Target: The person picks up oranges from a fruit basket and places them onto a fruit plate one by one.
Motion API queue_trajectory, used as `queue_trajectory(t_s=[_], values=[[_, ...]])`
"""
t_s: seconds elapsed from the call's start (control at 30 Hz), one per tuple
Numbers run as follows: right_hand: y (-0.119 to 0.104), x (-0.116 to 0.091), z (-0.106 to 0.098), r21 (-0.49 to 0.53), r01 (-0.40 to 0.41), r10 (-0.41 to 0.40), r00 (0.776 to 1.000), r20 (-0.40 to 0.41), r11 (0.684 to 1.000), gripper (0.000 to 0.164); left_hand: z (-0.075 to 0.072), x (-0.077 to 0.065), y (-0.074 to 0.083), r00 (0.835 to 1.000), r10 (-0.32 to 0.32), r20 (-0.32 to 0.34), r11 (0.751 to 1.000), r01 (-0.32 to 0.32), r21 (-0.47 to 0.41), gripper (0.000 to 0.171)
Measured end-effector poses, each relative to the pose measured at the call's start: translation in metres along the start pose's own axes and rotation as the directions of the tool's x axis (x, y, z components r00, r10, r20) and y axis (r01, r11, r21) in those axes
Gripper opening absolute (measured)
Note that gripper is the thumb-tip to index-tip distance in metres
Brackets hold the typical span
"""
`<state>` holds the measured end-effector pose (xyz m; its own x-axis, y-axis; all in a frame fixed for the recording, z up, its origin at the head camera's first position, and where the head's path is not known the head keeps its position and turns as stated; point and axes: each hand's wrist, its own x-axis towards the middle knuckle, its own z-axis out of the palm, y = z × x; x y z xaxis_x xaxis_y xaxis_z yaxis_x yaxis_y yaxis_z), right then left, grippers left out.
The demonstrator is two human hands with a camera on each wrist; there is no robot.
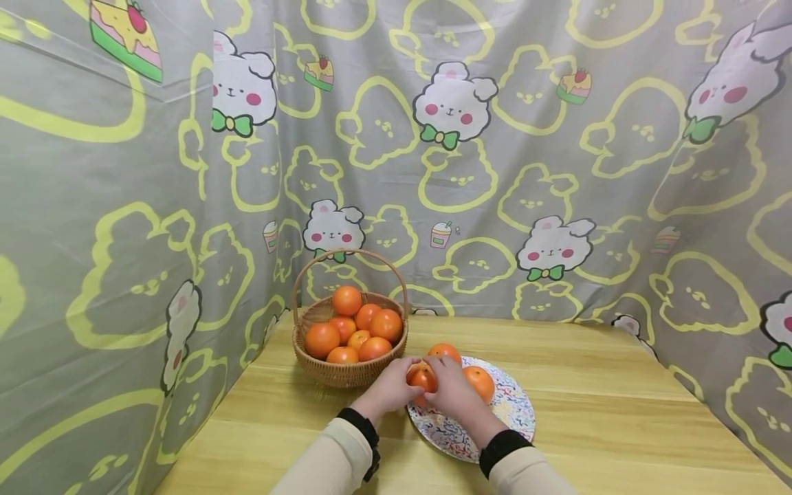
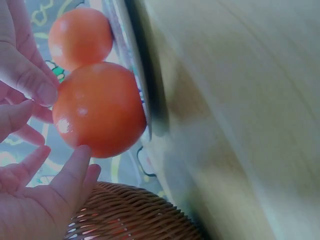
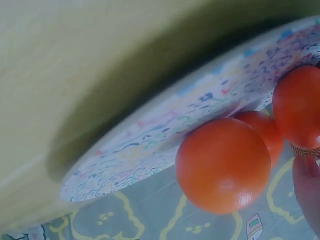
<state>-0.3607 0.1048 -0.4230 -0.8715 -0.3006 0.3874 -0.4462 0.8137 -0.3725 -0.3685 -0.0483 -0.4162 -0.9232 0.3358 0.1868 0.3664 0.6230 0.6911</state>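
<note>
Both hands are around one orange [image 1: 423,377] at the left side of a round patterned plate [image 1: 454,447]. My left hand [image 1: 391,388] holds it from the left, a fingertip against its skin in the left wrist view. From the other side my right hand [image 1: 456,392] holds the same orange, its fingers [image 3: 307,192] right beside the fruit in the right wrist view. Another orange [image 1: 478,385] lies on the plate to the right of the hands. A further orange [image 1: 444,353] sits behind them, partly hidden.
A handled wicker basket [image 1: 346,375] with several oranges stands to the left, close behind my left hand. Plate and basket rest on a wooden table [image 1: 619,412]. A patterned grey curtain [image 1: 383,185] surrounds the table at the back and sides.
</note>
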Motion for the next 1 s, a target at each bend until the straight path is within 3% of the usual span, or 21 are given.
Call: queue_trajectory(t_s=[0.17, 0.33, 0.53, 0.8, 1.0], values=[[-0.003, 0.005, -0.007, 0.012, 0.030, -0.029, 0.999, -0.044, 0.999, 0.062, -0.011, 0.002, 0.005, 0.999, 0.051, -0.013, 0.998, -0.051, 0.034, 0.053], [-0.012, 0.015, -0.017, 0.050, -0.010, 0.012, 0.999, -0.045, 0.999, 0.058, -0.027, 0.007, 0.012, 0.997, 0.080, -0.019, 0.995, -0.081, -0.064, 0.051], [-0.024, 0.029, -0.024, 0.085, -0.073, 0.075, 0.997, -0.022, 0.994, 0.058, -0.041, 0.010, 0.014, 0.998, 0.055, -0.035, 0.986, -0.060, -0.157, 0.047], [-0.037, 0.041, -0.031, 0.138, -0.060, 0.067, 0.997, -0.043, 0.989, 0.055, -0.057, 0.018, 0.010, 0.989, 0.102, -0.109, 0.986, -0.115, -0.121, 0.049], [-0.046, 0.056, -0.035, 0.187, -0.056, 0.068, 0.996, -0.059, 0.981, 0.051, -0.073, 0.017, 0.020, 0.987, 0.055, -0.148, 0.991, -0.072, -0.109, 0.046]])
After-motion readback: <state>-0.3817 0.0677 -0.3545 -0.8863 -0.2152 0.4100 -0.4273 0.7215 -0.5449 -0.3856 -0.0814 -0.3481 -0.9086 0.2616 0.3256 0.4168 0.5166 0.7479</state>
